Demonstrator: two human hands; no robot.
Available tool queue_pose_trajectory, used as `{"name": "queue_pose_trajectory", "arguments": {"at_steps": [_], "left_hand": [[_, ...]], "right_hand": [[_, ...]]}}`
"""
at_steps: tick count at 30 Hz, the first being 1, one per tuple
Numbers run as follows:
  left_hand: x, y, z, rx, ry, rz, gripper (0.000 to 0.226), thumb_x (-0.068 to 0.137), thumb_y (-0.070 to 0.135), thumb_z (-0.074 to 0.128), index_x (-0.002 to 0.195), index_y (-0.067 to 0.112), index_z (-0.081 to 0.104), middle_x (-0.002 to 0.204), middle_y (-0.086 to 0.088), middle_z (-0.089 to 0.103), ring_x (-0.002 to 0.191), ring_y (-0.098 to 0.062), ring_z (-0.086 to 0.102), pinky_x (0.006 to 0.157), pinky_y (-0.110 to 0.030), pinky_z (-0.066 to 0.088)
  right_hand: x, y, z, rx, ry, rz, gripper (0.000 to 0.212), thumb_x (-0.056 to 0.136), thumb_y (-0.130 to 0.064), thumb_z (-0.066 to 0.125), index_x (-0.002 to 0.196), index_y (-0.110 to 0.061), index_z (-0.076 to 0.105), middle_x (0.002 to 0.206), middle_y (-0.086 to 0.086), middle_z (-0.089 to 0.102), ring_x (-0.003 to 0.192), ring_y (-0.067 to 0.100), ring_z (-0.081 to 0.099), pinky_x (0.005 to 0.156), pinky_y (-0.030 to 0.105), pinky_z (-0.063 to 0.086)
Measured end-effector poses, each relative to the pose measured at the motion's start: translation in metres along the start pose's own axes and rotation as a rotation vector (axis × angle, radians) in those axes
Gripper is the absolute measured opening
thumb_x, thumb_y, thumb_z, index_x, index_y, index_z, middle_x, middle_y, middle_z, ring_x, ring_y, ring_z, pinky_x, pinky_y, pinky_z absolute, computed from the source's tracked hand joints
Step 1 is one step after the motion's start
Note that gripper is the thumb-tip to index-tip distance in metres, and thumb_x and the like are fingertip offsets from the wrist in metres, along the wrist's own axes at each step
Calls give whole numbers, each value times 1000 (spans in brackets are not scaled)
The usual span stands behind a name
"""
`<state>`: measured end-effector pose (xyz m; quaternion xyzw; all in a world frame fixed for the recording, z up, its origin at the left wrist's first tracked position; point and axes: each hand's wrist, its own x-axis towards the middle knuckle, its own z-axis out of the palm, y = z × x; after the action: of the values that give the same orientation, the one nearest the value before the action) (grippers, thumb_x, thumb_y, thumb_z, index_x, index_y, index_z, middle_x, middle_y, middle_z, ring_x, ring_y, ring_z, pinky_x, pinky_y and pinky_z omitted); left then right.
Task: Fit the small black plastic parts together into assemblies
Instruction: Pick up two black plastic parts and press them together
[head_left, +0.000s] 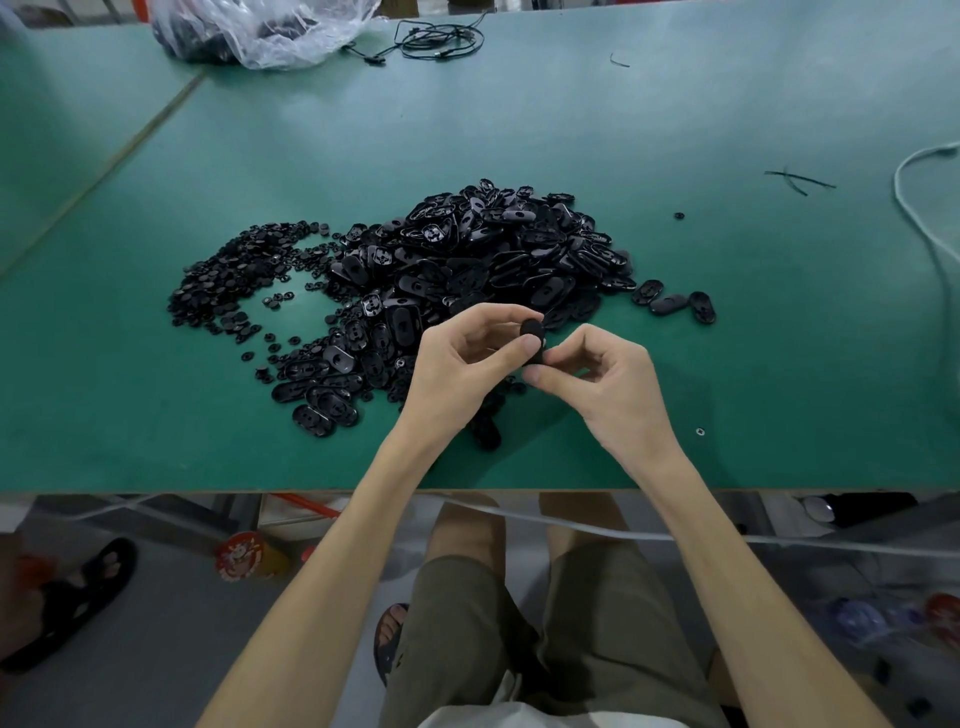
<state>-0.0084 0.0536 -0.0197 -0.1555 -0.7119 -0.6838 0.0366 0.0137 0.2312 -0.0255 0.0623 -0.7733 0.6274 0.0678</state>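
With left grip (467, 364) and right grip (608, 379) both pinching the black part (532, 335), it wants squaring up before any squeeze

Green table (675, 130), black parts heap (467, 260)

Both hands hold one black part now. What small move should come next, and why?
Probably squeeze the fingertips together to seat the fit. The left hand and right hand both pinch the black part between fingertips, just in front of the pile of oval parts, so fitting seems underway; whether it is already seated is hidden.
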Motion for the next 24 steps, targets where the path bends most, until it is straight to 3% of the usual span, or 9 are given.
{"name": "queue_pose_trajectory", "arguments": {"at_steps": [5, 9, 12, 15, 17, 20, 24], "left_hand": [[1, 0, 1, 16, -65, 20, 23, 94, 8, 75, 117, 12, 77, 98, -9, 76, 89, -13, 68, 77, -25, 56], [1, -1, 1, 30, -79, 8, 25, 94, 8, 74, 119, 13, 77, 90, 1, 71, 82, -9, 63, 74, -24, 53], [0, -2, 0, 4, -32, 0, 27, 95, 4, 72, 121, 8, 75, 94, 2, 75, 84, -14, 70, 79, -36, 60], [1, -4, -1, 54, 17, 22, 26, 95, 5, 72, 121, 11, 75, 103, -11, 71, 89, -22, 67, 85, -51, 60], [1, -4, -1, 68, 23, 22, 27, 95, 4, 72, 121, 11, 75, 105, -9, 71, 89, -19, 68, 84, -46, 60], [1, -3, 0, 36, 20, -14, 26, 91, 5, 77, 116, 14, 75, 98, 6, 75, 88, -13, 74, 81, -28, 59], [0, -2, 2, 51, -1, 5, 21, 89, 7, 79, 106, 19, 77, 97, 2, 79, 86, -14, 73, 78, -31, 59]], "right_hand": [[0, 0, 0, -39, 5, -11, 24, 79, -27, 91, 71, -23, 68, 73, -5, 72, 73, 24, 67, 76, 43, 56], [0, -1, 0, -5, -19, 7, 14, 82, -24, 89, 77, -21, 76, 73, -2, 75, 71, 22, 71, 76, 41, 59], [-1, 0, 0, 36, -40, 5, 4, 88, -20, 83, 90, -21, 80, 80, -5, 79, 71, 16, 74, 70, 25, 56], [1, -1, 0, 77, 18, 9, 4, 92, -21, 80, 96, -22, 79, 85, -4, 79, 70, 14, 73, 63, 13, 48], [1, -2, 0, 110, 50, 6, 4, 93, -23, 80, 96, -22, 77, 87, -2, 78, 69, 15, 71, 62, 13, 47], [0, -3, 0, 162, 75, 0, 6, 93, -22, 79, 95, -22, 74, 87, -1, 77, 69, 13, 69, 62, 14, 48], [0, -3, 0, 158, 69, 0, 10, 93, -17, 79, 94, -24, 73, 85, -3, 76, 69, 14, 70, 62, 14, 48]]}}
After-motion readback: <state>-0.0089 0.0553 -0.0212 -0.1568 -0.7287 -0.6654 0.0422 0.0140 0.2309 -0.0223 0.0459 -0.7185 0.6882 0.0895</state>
